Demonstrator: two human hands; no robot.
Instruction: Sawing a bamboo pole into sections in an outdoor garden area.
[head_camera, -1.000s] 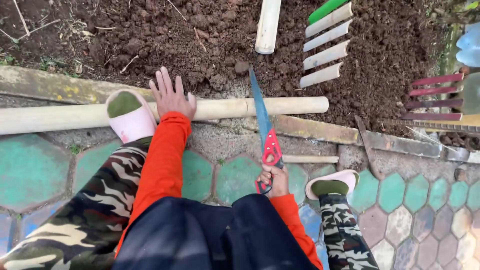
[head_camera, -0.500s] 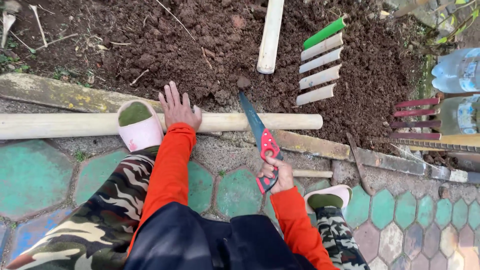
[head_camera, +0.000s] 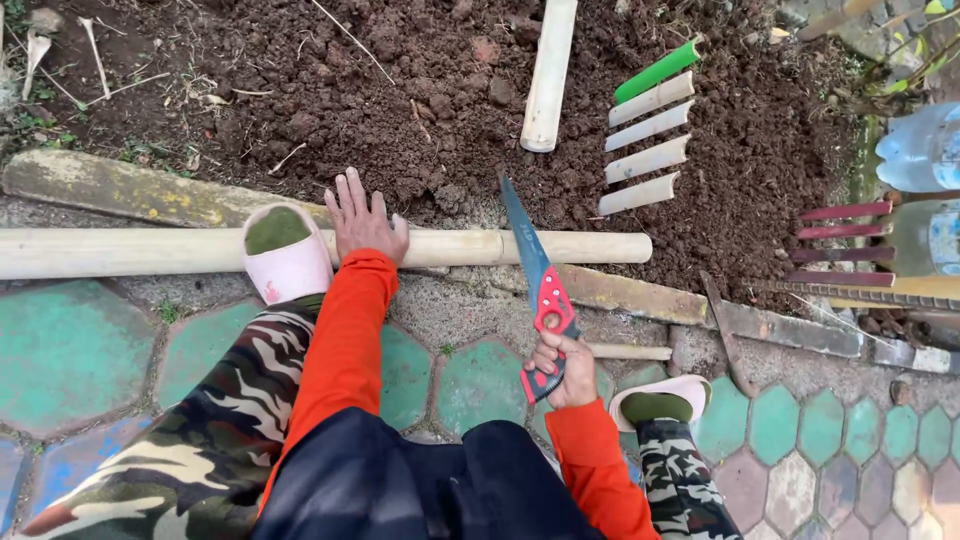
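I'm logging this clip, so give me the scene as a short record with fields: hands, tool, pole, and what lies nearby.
left hand: flat on the long bamboo pole
right hand: grips the red handle of the handsaw
saw blade: lies across the pole
left foot: pink slipper pressed on the pole
nearby: cut bamboo pieces in a row on the soil
ground: coloured hexagonal pavers

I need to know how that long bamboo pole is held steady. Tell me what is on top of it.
On the long bamboo pole rest the left hand, a pink slipper and the saw blade, held by the right hand. The pole beneath hand and slipper is hidden.
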